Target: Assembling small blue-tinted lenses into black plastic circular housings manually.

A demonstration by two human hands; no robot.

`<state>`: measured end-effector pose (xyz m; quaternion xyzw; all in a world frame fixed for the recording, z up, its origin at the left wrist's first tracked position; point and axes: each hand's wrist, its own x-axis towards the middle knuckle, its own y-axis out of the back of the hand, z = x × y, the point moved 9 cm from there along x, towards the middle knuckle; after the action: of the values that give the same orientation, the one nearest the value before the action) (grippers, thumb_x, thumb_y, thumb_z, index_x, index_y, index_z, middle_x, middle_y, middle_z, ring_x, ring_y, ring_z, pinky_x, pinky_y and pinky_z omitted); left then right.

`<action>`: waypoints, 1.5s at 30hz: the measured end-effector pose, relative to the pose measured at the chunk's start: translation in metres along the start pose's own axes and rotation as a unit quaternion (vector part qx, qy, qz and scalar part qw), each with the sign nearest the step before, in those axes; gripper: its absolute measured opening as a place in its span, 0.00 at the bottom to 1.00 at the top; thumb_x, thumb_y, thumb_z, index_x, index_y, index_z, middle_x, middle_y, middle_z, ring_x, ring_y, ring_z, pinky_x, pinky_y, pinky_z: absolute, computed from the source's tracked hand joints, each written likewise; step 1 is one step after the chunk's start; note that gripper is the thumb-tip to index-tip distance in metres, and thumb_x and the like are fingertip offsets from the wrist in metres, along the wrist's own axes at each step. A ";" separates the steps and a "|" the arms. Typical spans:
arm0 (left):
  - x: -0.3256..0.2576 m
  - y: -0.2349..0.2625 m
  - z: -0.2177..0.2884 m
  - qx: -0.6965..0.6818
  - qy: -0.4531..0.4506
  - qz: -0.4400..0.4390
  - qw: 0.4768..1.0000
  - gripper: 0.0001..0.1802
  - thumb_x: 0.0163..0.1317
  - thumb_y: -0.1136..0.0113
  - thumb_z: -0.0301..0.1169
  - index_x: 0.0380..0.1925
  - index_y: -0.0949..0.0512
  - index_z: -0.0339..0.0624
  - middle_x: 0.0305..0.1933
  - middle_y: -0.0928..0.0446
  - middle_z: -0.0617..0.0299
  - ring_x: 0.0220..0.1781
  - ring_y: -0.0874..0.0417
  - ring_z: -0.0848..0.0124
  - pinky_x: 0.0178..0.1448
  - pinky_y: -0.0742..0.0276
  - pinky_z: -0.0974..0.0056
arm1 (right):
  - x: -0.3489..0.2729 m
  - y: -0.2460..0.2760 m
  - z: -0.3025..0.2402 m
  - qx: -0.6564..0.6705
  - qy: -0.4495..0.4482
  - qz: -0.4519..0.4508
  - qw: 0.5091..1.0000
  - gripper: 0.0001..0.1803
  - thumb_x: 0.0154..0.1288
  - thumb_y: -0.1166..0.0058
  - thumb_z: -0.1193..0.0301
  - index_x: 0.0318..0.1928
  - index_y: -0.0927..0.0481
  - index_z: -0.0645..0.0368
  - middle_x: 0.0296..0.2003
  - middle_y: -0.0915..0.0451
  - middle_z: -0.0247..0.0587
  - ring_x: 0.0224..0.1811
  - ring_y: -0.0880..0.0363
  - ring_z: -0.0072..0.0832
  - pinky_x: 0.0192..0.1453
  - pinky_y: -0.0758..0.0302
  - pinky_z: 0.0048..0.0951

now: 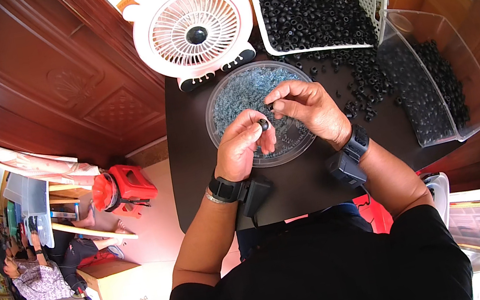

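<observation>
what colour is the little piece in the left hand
The piece is black; it shows best in the head view.

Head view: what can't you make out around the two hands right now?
All in the head view:
Left hand: its grip hides part of the black bead.
Right hand: the dark piece in its pinch is too small and covered to identify.
Round tub: the hands cover some of the blue bits.
White basket: heaped black parts hide its bottom.
</observation>
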<state>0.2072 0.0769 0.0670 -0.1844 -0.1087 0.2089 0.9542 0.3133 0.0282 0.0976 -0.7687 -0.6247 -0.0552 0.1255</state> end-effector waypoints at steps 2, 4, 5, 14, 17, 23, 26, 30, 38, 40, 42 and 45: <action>0.000 0.000 -0.001 -0.003 0.003 0.001 1.000 0.14 0.64 0.49 0.39 0.37 0.30 0.37 0.28 0.26 0.56 0.27 0.26 0.70 0.34 0.31 0.68 | 0.000 0.001 -0.005 0.000 0.002 -0.007 1.000 0.08 0.64 0.46 0.75 0.44 0.21 0.63 0.33 0.21 0.28 0.35 0.27 0.14 0.44 0.28 0.19; 0.000 0.000 -0.004 -0.012 0.016 0.001 1.000 0.14 0.64 0.49 0.39 0.37 0.30 0.37 0.28 0.27 0.57 0.26 0.26 0.69 0.33 0.31 0.68 | -0.001 -0.001 -0.014 -0.031 0.023 -0.026 0.999 0.08 0.64 0.47 0.77 0.43 0.20 0.62 0.34 0.21 0.29 0.37 0.26 0.16 0.45 0.27 0.20; 0.000 0.001 -0.005 -0.011 0.018 0.001 1.000 0.14 0.64 0.49 0.39 0.37 0.30 0.37 0.28 0.27 0.57 0.26 0.26 0.69 0.33 0.31 0.68 | -0.001 -0.001 -0.014 -0.030 0.022 -0.025 0.999 0.08 0.64 0.47 0.77 0.43 0.20 0.62 0.34 0.21 0.29 0.37 0.26 0.16 0.45 0.27 0.20; 0.001 -0.003 -0.009 -0.043 0.028 -0.024 0.998 0.13 0.65 0.49 0.38 0.37 0.29 0.38 0.28 0.26 0.61 0.27 0.25 0.72 0.32 0.32 0.70 | -0.007 -0.003 -0.036 -0.075 0.078 -0.044 0.993 0.07 0.63 0.47 0.80 0.40 0.19 0.62 0.36 0.22 0.34 0.41 0.24 0.20 0.48 0.27 0.23; 0.002 -0.006 -0.012 -0.047 0.039 -0.035 0.998 0.13 0.65 0.49 0.38 0.38 0.29 0.38 0.29 0.26 0.60 0.27 0.25 0.72 0.33 0.32 0.69 | -0.009 -0.003 -0.041 -0.117 0.108 -0.053 0.986 0.07 0.62 0.47 0.80 0.40 0.19 0.61 0.34 0.22 0.36 0.39 0.23 0.24 0.46 0.27 0.25; 0.000 -0.003 -0.017 -0.056 0.052 -0.030 0.997 0.13 0.65 0.49 0.38 0.38 0.29 0.38 0.30 0.26 0.61 0.28 0.25 0.72 0.33 0.31 0.69 | -0.010 -0.013 -0.040 -0.150 0.160 -0.082 0.972 0.07 0.61 0.47 0.81 0.39 0.20 0.60 0.32 0.22 0.37 0.37 0.23 0.28 0.43 0.28 0.27; 0.000 -0.005 -0.017 -0.045 0.054 -0.036 0.997 0.14 0.65 0.48 0.39 0.38 0.29 0.38 0.30 0.26 0.61 0.28 0.25 0.72 0.34 0.31 0.69 | -0.011 -0.013 -0.041 -0.154 0.165 -0.085 0.970 0.07 0.61 0.47 0.81 0.39 0.20 0.60 0.32 0.22 0.36 0.37 0.23 0.28 0.43 0.27 0.27; 0.000 -0.005 -0.016 -0.023 0.050 -0.034 0.998 0.15 0.64 0.47 0.40 0.39 0.28 0.38 0.30 0.26 0.61 0.28 0.25 0.73 0.33 0.31 0.70 | -0.011 -0.013 -0.037 -0.160 0.147 -0.089 0.972 0.07 0.61 0.46 0.81 0.39 0.20 0.60 0.33 0.22 0.36 0.38 0.23 0.27 0.45 0.28 0.26; 0.000 -0.005 -0.008 0.066 0.007 -0.009 0.998 0.14 0.63 0.47 0.39 0.37 0.30 0.38 0.27 0.27 0.59 0.27 0.26 0.71 0.33 0.31 0.69 | -0.011 -0.009 -0.029 -0.148 0.081 -0.079 0.983 0.06 0.62 0.46 0.79 0.39 0.20 0.60 0.33 0.23 0.33 0.38 0.25 0.22 0.45 0.28 0.25; -0.001 -0.003 -0.007 0.101 -0.001 0.002 0.995 0.14 0.63 0.47 0.39 0.36 0.30 0.38 0.27 0.27 0.60 0.27 0.27 0.73 0.33 0.32 0.70 | -0.011 -0.009 -0.029 -0.156 0.073 -0.073 0.982 0.05 0.62 0.45 0.78 0.38 0.19 0.60 0.32 0.23 0.33 0.37 0.25 0.22 0.44 0.29 0.24; -0.001 -0.003 -0.005 0.123 -0.003 0.011 0.992 0.14 0.63 0.48 0.39 0.36 0.30 0.38 0.27 0.27 0.61 0.27 0.27 0.74 0.33 0.32 0.71 | -0.010 -0.010 -0.031 -0.162 0.072 -0.066 0.982 0.04 0.61 0.45 0.78 0.37 0.20 0.61 0.31 0.22 0.35 0.36 0.23 0.22 0.43 0.28 0.25; -0.002 -0.004 -0.002 0.157 -0.012 0.025 0.987 0.14 0.64 0.49 0.39 0.35 0.30 0.38 0.27 0.27 0.62 0.26 0.28 0.75 0.33 0.33 0.72 | -0.010 -0.009 -0.029 -0.162 0.062 -0.058 0.983 0.04 0.62 0.45 0.78 0.37 0.20 0.63 0.31 0.20 0.37 0.36 0.21 0.23 0.43 0.26 0.25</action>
<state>0.2075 0.0717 0.0669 -0.0328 -0.0812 0.2490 0.9645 0.3042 0.0126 0.1239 -0.7364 -0.6422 -0.2102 0.0344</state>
